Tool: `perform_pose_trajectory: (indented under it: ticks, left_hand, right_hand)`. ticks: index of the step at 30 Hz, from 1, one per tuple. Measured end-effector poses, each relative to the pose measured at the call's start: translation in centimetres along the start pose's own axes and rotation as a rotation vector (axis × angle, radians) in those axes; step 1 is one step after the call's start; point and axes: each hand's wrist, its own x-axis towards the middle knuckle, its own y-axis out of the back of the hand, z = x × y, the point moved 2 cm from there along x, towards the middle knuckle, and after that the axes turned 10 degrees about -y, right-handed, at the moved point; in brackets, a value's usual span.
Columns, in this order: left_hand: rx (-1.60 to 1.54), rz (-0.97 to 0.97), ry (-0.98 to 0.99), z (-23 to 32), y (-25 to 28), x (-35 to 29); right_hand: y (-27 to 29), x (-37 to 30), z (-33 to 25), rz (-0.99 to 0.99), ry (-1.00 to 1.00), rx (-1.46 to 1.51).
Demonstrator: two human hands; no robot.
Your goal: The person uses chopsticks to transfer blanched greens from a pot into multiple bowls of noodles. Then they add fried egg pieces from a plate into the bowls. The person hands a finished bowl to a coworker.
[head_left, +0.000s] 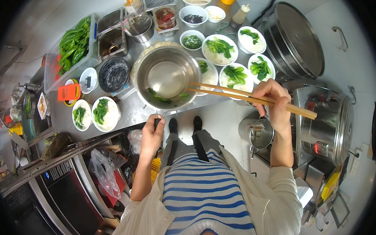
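Note:
My left hand [152, 135] is closed around the dark handle of a steel saucepan [169, 68], held above the near edge of the counter. A few green leaves [158, 96] lie in the pan's bottom. Between the fingers of my right hand [273, 102] is a pair of long wooden chopsticks [235, 92]; their tips reach over the pan's right rim. Just right of the pan, bowls of rice topped with greens stand together, among them one bowl [236, 76] near the chopsticks and another [220, 49] behind it. The pan partly covers one more rice bowl [209, 78].
Two more rice bowls [106, 114] stand at the counter's left front. A clear bin of green peppers [75, 43], steel containers [112, 43] and a dark round bowl [114, 74] fill the left side. Large steel pots [298, 40] stand right; a small steel pot [260, 132] sits below my right hand.

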Motion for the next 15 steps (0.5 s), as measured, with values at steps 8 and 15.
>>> perform_pose_trajectory:
  ticks: [8,15]
  left_hand:
    - [0.109,-0.102,-0.119,0.1,-0.5,-0.8]
    - [0.128,-0.168,-0.168,0.0,-1.1,-1.0]
  right_hand:
    - [-1.8,1.6,-0.6,-0.064,-0.204,-0.131]
    - [-2.2,3.2,2.5,0.086,-0.384,-0.078]
